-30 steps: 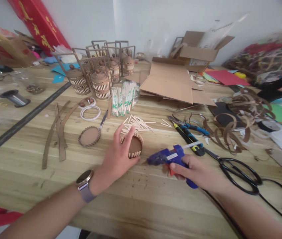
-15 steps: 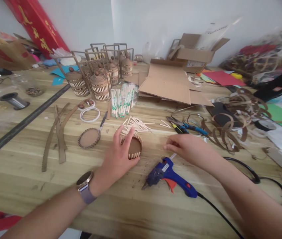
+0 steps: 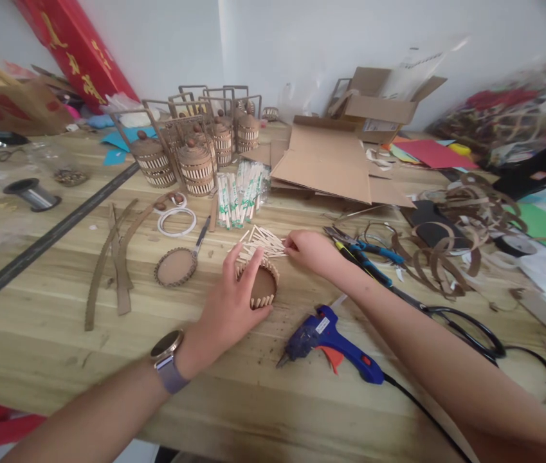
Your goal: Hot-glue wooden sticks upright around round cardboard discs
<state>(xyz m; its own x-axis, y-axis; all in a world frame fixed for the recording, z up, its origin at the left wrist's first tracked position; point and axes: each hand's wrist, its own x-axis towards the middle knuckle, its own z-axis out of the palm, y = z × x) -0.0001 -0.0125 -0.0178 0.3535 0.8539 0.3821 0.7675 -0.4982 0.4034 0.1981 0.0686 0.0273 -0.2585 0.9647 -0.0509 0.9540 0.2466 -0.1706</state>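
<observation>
My left hand (image 3: pixel 234 302) curves round a round cardboard base (image 3: pixel 263 283) ringed with short upright wooden sticks, its thumb at the near rim and its fingers along the left side. Part of that ring is hidden behind the fingers. At the right edge of a loose pile of small wooden sticks (image 3: pixel 265 239), my right hand (image 3: pixel 312 252) has its fingertips pinched together; what lies between them cannot be made out. A blue hot glue gun (image 3: pixel 333 344) lies on its side below my right forearm, nozzle pointing left.
A second round cardboard piece (image 3: pixel 175 267) and cardboard strips (image 3: pixel 118 270) lie to the left. Wrapped stick bundles (image 3: pixel 238 196) and lidded baskets (image 3: pixel 196 168) stand behind. Pliers (image 3: pixel 366 257), curled strips (image 3: pixel 446 238) and a black cable (image 3: pixel 427 415) occupy the right.
My right hand has moved left and away from me, from above the glue gun to the pile of sticks. My left hand stays at the round base.
</observation>
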